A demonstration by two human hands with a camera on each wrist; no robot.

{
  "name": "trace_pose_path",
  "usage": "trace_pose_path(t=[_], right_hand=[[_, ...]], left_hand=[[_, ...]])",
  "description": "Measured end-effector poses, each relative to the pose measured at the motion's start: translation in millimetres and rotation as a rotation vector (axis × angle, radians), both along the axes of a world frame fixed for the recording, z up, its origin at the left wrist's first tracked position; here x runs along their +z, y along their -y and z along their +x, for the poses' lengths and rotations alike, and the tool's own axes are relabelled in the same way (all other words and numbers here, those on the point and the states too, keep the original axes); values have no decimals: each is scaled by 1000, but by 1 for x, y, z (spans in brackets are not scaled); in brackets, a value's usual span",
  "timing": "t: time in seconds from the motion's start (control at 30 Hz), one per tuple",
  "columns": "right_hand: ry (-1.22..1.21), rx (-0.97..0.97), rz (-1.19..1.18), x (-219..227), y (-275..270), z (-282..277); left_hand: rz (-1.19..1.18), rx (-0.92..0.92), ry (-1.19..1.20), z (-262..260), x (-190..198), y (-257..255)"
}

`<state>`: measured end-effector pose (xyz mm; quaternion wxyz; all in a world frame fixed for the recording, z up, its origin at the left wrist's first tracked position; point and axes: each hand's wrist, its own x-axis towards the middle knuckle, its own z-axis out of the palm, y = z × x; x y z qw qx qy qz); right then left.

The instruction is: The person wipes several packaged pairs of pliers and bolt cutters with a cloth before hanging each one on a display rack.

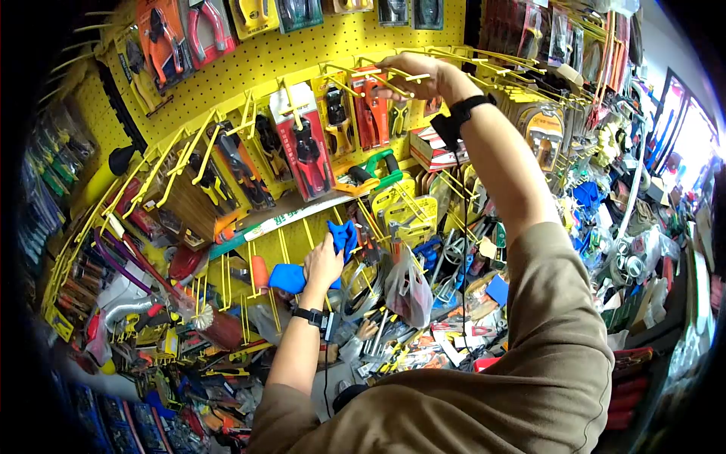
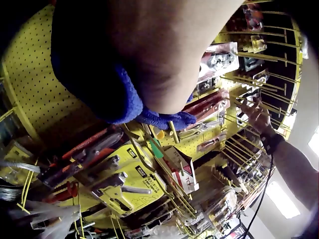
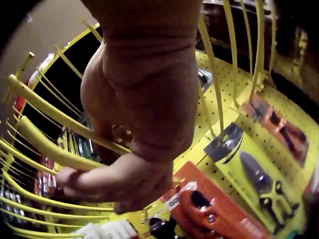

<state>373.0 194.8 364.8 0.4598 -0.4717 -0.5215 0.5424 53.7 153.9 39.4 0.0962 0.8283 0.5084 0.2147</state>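
My left hand (image 1: 324,263) grips a bunched blue cloth (image 1: 344,238), part of which hangs out below the wrist side. In the left wrist view the same cloth (image 2: 167,118) looks like fuzzy towelling, and the palm hides much of it. Higher up, my right hand (image 1: 416,76) reaches in among the yellow display hooks (image 1: 355,87), fingers loosely bent. Seen from the right wrist, the fingers (image 3: 99,181) lie against the hooks, just above a tool in an orange-red package (image 3: 214,204). Beside that hangs a yellow-carded tool (image 3: 261,181).
Packaged pliers and cutters (image 1: 306,147) hang along the yellow pegboard (image 1: 302,49). A green-handled saw (image 1: 302,208) lies across the shelf below. Under it bare yellow prongs stick out over heaped tools and a plastic bag (image 1: 408,287). Cords trail from both wrist cameras.
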Motion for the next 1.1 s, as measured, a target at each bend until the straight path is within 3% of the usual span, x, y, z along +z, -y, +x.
trace_pose_path(t=[0.1, 0.17, 0.2, 0.3, 0.37, 0.4, 0.43, 0.5, 0.53, 0.57, 0.77, 0.9, 0.97, 1.03, 1.07, 1.1], right_hand=[[-38, 70, -166, -5, -32, 11], [9, -65, -100, -2, -32, 9], [-63, 12, -265, 8, -31, 8], [252, -114, -123, 12, -6, -11], [387, -121, 108, 4, 2, -17], [446, -152, 72, 8, 14, -26], [442, -152, 74, 6, 6, -21], [157, -129, 27, 3, -4, -18], [132, -179, -57, 6, -6, -11], [42, -188, 50, 7, 9, -17], [103, -182, -18, 2, 5, 3], [106, -17, -70, -6, -15, 16], [-42, -137, 104, -11, -3, 7], [-20, 9, 67, -3, 18, 11], [33, -249, 189, -8, 10, 21], [153, -342, 184, 1, 13, 24]], left_hand=[[14, -4, 27, 0, -6, -2], [21, 3, 21, -1, -8, -5], [28, 3, 15, -1, -9, -4], [-6, 0, 22, 0, -4, -2], [-20, 5, -8, 1, 1, -1], [-26, 16, -7, 1, 1, 0], [-32, 27, -8, 1, 1, 1], [-16, 24, 3, 0, 0, 1], [-3, 19, 19, 0, 0, 1], [-1, 19, 18, -1, -1, 1], [17, 9, 40, 1, -3, 1], [30, 15, 31, 0, 0, 2], [-5, 8, 10, 0, 1, 1], [-7, 10, 20, 0, -1, 0], [-5, 13, 31, 0, -2, 0], [-4, 17, 30, -1, -2, 0]])
